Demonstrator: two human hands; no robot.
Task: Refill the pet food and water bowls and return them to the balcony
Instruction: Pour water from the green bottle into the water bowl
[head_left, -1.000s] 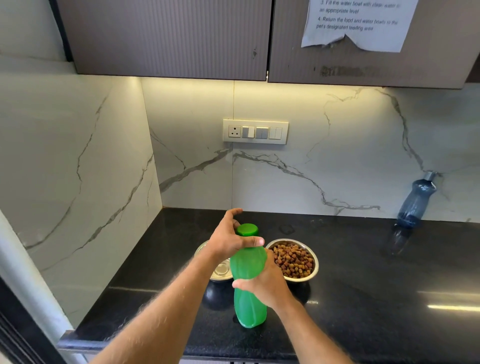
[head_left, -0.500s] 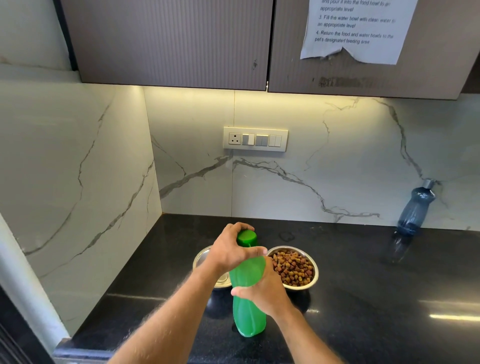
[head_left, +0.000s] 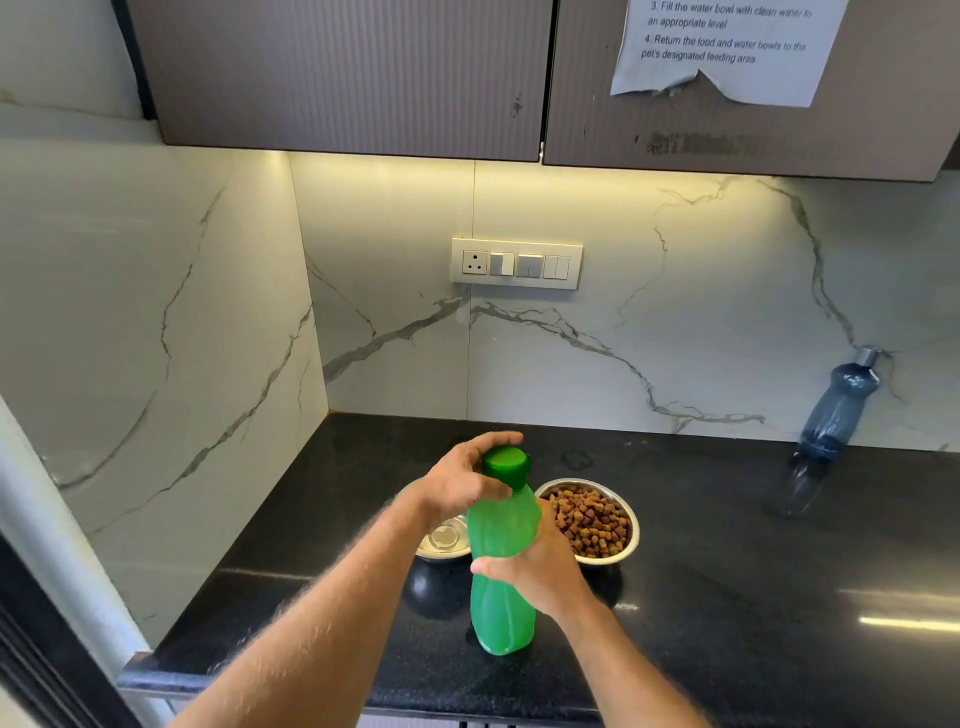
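Note:
A green plastic bottle (head_left: 503, 551) stands upright near the front of the black counter (head_left: 727, 597). My right hand (head_left: 540, 569) grips its middle from the right. My left hand (head_left: 460, 480) curls round the green cap (head_left: 505, 461) at the top. Behind the bottle sit two steel bowls. The right bowl (head_left: 589, 519) holds brown kibble. The left bowl (head_left: 441, 538) is partly hidden by my left wrist, and the part that shows looks bare of food.
A dark blue bottle (head_left: 836, 405) leans against the marble backsplash at the far right. A switch panel (head_left: 517, 264) sits on the wall, and cabinets with a taped instruction sheet (head_left: 727, 47) hang above. A marble side wall bounds the counter on the left.
My left hand has shifted on the cap, its fingers turning round it. The bottle stays at the same spot on the counter, and the view has tilted slightly.

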